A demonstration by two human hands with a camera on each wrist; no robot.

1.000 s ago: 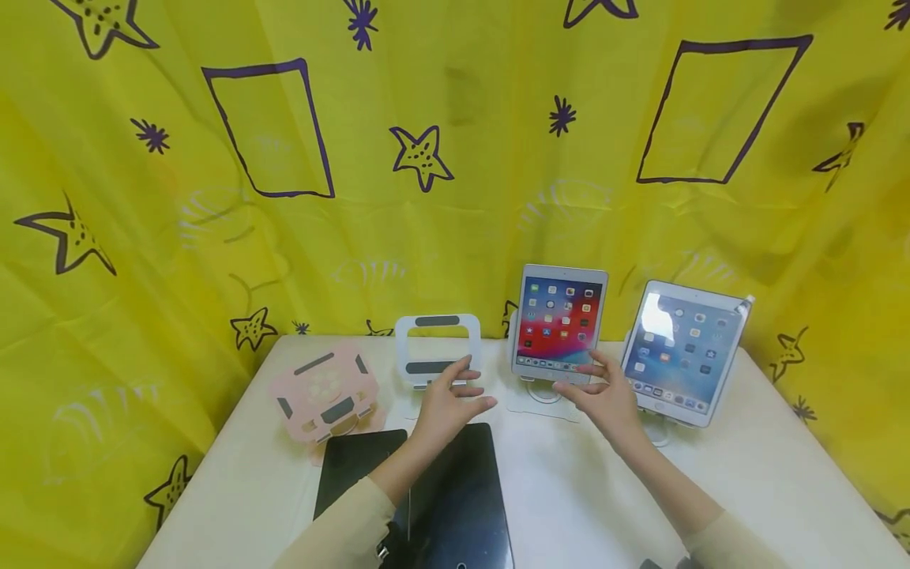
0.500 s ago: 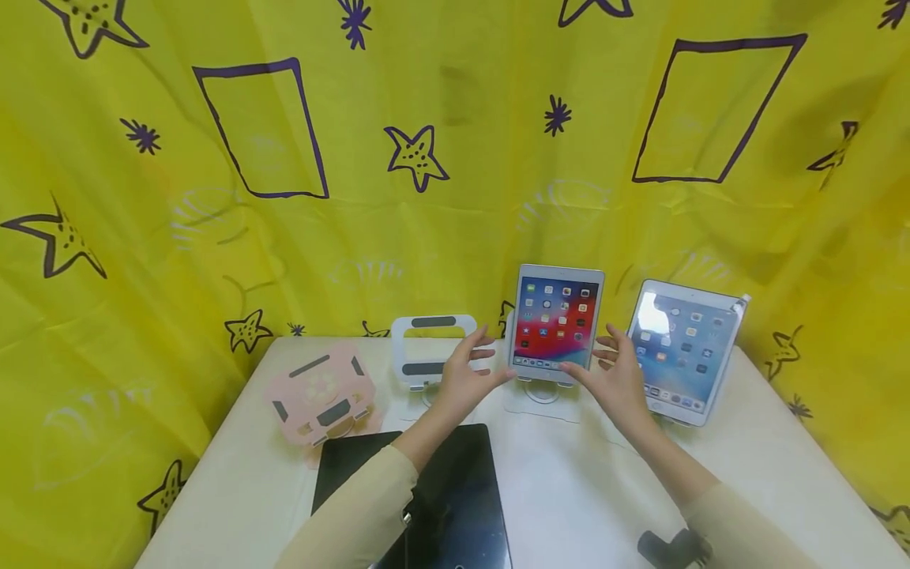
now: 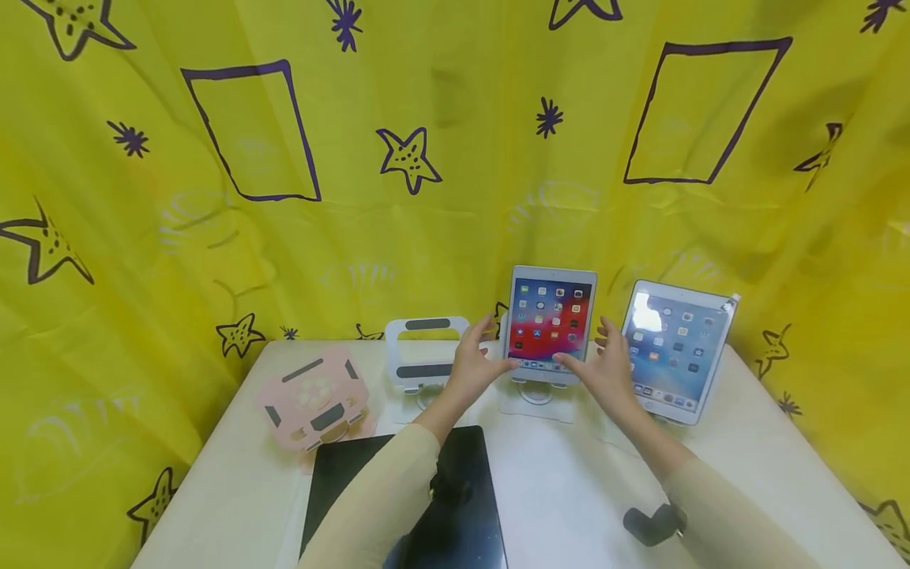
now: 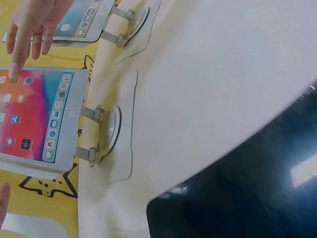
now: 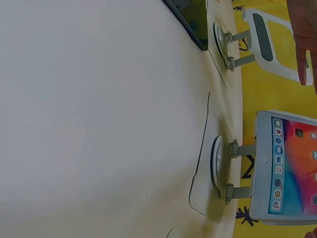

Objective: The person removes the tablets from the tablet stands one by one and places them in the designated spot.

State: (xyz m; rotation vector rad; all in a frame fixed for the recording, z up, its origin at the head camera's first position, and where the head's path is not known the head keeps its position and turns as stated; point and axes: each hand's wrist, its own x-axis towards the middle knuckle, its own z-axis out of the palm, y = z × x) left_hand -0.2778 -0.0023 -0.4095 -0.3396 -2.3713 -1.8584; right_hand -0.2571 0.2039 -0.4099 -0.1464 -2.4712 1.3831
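A white-framed tablet (image 3: 549, 316) with a red and blue home screen stands upright on a low-hinged stand at the back of the table. My left hand (image 3: 472, 367) is at its lower left, fingers extended and thumb pointing at the bottom corner. On the other side, my right hand (image 3: 607, 371) has its fingers spread beside the right edge, its thumb before the lower screen. In the right wrist view the left hand (image 5: 304, 29) appears apart from the tablet (image 5: 262, 173). Whether the right hand (image 4: 42, 20) touches the tablet cannot be told.
Another white tablet (image 3: 671, 352) leans on a stand at the right. A white frame stand (image 3: 426, 324) and a pink stand (image 3: 313, 395) are on the left. Black tablets (image 3: 479, 521) lie flat in front, partly under my left sleeve. A yellow curtain (image 3: 455, 158) hangs behind.
My left hand has moved right and slightly up, from the white frame stand to the tablet's left side. My right hand has risen a little beside the tablet's right edge.
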